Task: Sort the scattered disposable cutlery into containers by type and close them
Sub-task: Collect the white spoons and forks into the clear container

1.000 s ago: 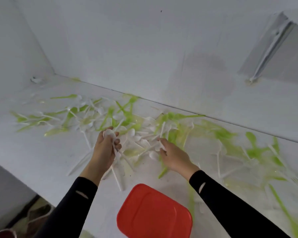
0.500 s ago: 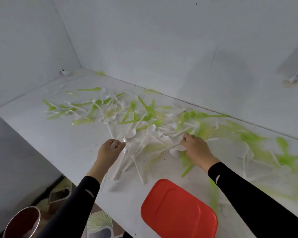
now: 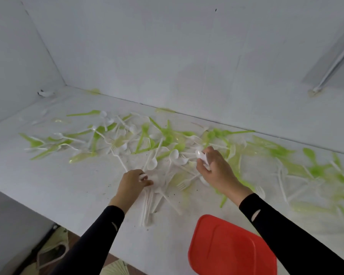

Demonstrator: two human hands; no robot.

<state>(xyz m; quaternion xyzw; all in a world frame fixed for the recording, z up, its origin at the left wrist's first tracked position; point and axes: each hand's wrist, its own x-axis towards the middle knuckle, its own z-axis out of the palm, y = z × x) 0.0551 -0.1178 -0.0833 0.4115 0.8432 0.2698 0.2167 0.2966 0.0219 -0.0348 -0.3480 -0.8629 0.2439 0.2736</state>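
- The scattered cutlery [image 3: 167, 139], white and pale green forks and spoons, is lying in a broad band across the white table [image 3: 54, 181], close under the back wall [image 3: 167, 56]. The pieces are pointing every which way, with no common axis.
- The left hand [image 3: 132, 184] is curling its fingers round the heads of a bundle of white cutlery [image 3: 147, 207]. The long handles are running roughly parallel from the hand toward the near table edge, fanning a little at the tips. Whether they are resting on the table or hanging just above it is hard to tell.
- The heads inside that grip are being covered by the fingers, so fork or spoon cannot be made out there.
- The right hand [image 3: 216, 169] is pinching a white spoon [image 3: 199, 154] above the pile, its bowl sticking out past the fingertips and pointing away and to the left. Its handle is disappearing behind the palm.
- A red lid [image 3: 230, 249] is lying flat near the front edge, partly covered by the right black sleeve [image 3: 286, 231] and cut off by the bottom of the view.
- The pieces at the far right are blurring into green and white streaks.
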